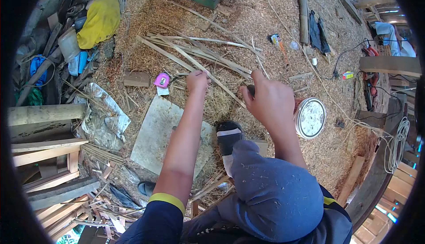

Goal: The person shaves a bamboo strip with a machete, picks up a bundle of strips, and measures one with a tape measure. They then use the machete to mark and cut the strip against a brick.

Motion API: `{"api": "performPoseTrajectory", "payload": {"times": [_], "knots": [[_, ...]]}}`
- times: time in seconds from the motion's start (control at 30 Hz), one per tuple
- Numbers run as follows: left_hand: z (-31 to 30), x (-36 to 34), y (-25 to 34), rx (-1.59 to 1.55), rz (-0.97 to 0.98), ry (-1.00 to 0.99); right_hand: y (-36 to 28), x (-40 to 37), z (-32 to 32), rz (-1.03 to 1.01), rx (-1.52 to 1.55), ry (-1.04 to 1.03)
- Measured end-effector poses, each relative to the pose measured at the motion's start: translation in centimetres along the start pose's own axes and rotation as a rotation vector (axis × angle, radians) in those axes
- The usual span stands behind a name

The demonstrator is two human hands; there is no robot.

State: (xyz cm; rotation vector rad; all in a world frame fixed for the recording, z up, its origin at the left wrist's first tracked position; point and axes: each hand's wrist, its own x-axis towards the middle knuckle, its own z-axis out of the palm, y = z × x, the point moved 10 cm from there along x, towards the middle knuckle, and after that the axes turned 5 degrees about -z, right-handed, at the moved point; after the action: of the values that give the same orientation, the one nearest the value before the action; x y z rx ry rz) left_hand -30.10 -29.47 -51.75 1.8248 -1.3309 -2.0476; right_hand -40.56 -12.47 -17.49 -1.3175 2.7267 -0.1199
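Several long thin wooden strips (177, 54) lie crossed on the ground, which is covered in shavings. My left hand (198, 81) is closed round one pale strip (217, 83) near its middle, and that strip slants down to the right in front of me. To the right, my right hand (270, 97) is wrapped round a dark object (251, 90), mostly hidden by the fingers, close to the strips' lower ends. A sandal-clad foot (229, 133) is below and between the hands.
A pink tape measure (162, 80) and a wooden block (137, 79) lie left of the hands. A flat grey board (152, 133) is under my left forearm. The round lidded bucket (310, 118) stands at right. A yellow cloth (100, 20) and stacked wood (48, 155) are far left.
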Motion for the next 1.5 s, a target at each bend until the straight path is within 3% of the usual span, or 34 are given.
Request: {"api": "performPoseTrajectory", "payload": {"times": [0.43,1.07,1.2,1.5], "knots": [[-0.4,-0.3,-0.6,-0.057,-0.001,-0.216,-1.8,1.4,0.3,-0.024,0.038,-0.041],[-5.2,-2.1,2.3,-0.154,-0.048,-0.166,-0.3,0.4,0.0,-0.025,0.027,-0.006],[-7.9,-1.4,3.2,-0.164,-0.003,-0.236,0.3,0.4,-0.1,-0.001,0.03,-0.017],[-15.3,-5.5,7.7,-0.24,0.225,0.023,0.8,0.3,-0.7,0.015,0.067,-0.007]]}}
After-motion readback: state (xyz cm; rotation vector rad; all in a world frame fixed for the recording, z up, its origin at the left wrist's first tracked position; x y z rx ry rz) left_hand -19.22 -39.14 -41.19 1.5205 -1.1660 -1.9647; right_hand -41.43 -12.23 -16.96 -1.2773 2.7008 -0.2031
